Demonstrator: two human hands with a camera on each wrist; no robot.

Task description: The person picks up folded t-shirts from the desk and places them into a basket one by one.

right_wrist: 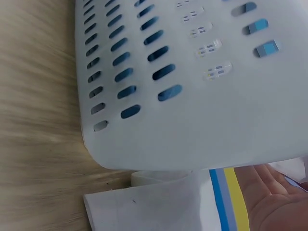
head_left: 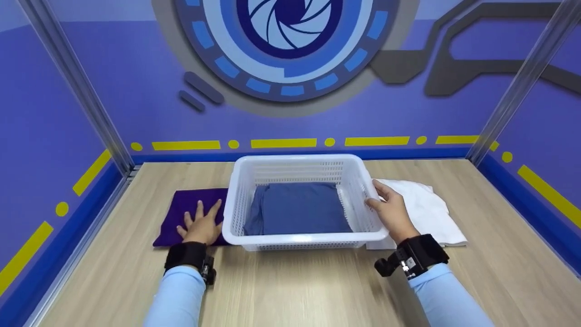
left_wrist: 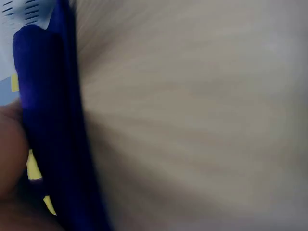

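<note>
A white plastic basket (head_left: pixel 299 238) with slotted walls stands between the hands, holding a folded blue cloth (head_left: pixel 304 209). On its left lies a folded purple cloth (head_left: pixel 184 204), partly behind the basket wall. My left hand (head_left: pixel 203 227) rests on that cloth with its fingers spread; the left wrist view shows the cloth's thick folded edge (left_wrist: pixel 57 125) close up. At the basket's right rim my right hand (head_left: pixel 392 211) grips with thumb and fingers. A white folded cloth (head_left: pixel 426 213) lies under and behind that hand, and the slotted basket wall (right_wrist: pixel 192 130) fills the right wrist view.
Everything sits on a light wooden table (head_left: pixel 290 290). A blue-purple printed wall (head_left: pixel 136 91) rises behind it, with side panels left and right. Metal posts (head_left: pixel 513 95) stand at the back corners.
</note>
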